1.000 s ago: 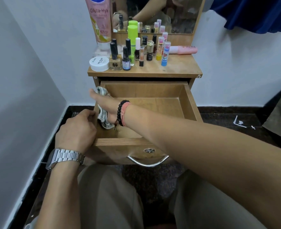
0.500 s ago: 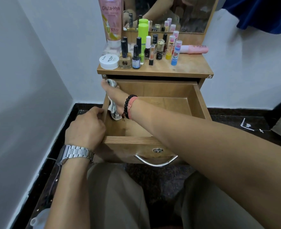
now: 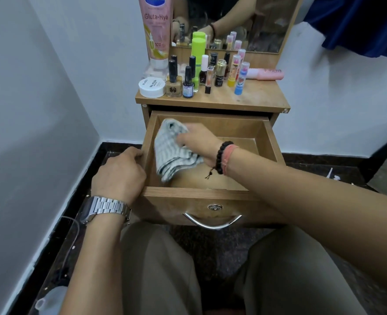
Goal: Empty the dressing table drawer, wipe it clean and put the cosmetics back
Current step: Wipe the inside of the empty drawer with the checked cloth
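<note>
Head view: the open drawer (image 3: 272, 142) is gripped at its 9 o'clock wall by the left hand (image 3: 119, 176), fingers curled over the edge. A checked cloth (image 3: 172, 151) is bunched in the right hand (image 3: 197, 142), apparently pressed against that wall. Cosmetics (image 3: 210, 73) are stood at 12 o'clock on the tabletop (image 3: 260, 98).

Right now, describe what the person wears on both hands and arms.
Both forearms are bare, with no sleeves in view. The left hand has a silver metal link-bracelet watch at the wrist. The right hand has a black beaded bracelet with a small dangling knot, and beside it a thin pinkish-orange thread band. No rings or gloves are visible.
</note>
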{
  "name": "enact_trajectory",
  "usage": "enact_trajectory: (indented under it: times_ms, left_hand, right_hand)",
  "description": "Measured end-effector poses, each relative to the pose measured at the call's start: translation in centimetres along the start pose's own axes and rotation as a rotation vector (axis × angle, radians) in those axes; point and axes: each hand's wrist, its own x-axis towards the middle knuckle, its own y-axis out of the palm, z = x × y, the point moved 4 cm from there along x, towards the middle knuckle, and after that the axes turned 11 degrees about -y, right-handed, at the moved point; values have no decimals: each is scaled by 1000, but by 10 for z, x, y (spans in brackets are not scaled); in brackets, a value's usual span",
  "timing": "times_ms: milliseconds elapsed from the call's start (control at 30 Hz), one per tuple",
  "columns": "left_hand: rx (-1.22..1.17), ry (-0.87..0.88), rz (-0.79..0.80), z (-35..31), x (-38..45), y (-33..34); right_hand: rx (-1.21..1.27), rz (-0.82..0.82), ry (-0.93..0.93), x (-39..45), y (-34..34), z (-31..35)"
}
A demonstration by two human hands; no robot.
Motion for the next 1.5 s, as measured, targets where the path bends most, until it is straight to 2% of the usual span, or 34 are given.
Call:
enact_trajectory:
  times_ms: [33, 67, 167, 267, 333, 400, 467, 600, 800, 933, 1200, 1333, 1500]
  left_hand:
    - [-3, -1, -4, 0, -1, -1]
    - [-6, -2, -9, 0, -2, -1]
    - [-4, -4, -4, -1, -2, -2]
    - [-3, -2, -3, 0, -1, -1]
    - [-6, 0, -10, 1, -1, -1]
    - [-7, 1, -16, 0, 0, -1]
    - [-5, 8, -18, 0, -1, -1]
    - [-7, 6, -10, 1, -1, 0]
    - [-10, -12, 8, 3, 0, 2]
    - [-16, -4, 12, 3, 0, 1]
    - [-17, -7, 20, 0, -4, -3]
    - [-10, -10, 29, 1, -4, -2]
    - [-15, -6, 12, 1, -3, -1]
  right_hand:
    - [-110, 8, -103, -3, -7, 8]
    - [-221, 88, -167, -6, -7, 12]
    - [-503, 396, -158, -9, 7, 3]
    - [-912, 478, -180, 9, 16, -19]
    - [-1117, 456, -265, 19, 28, -24]
    - [-1164, 340, -372, 22, 38, -19]
    - [-1163, 317, -413, 22, 46, -15]
    - [-1082, 408, -389, 23, 50, -17]
    - [-1135, 162, -334, 67, 21, -19]
    - [-1223, 131, -335, 69, 10, -26]
    - [-1550, 115, 23, 0, -98, -35]
    - [-1611, 219, 40, -22, -105, -39]
    - [-1617, 642, 19, -64, -61, -56]
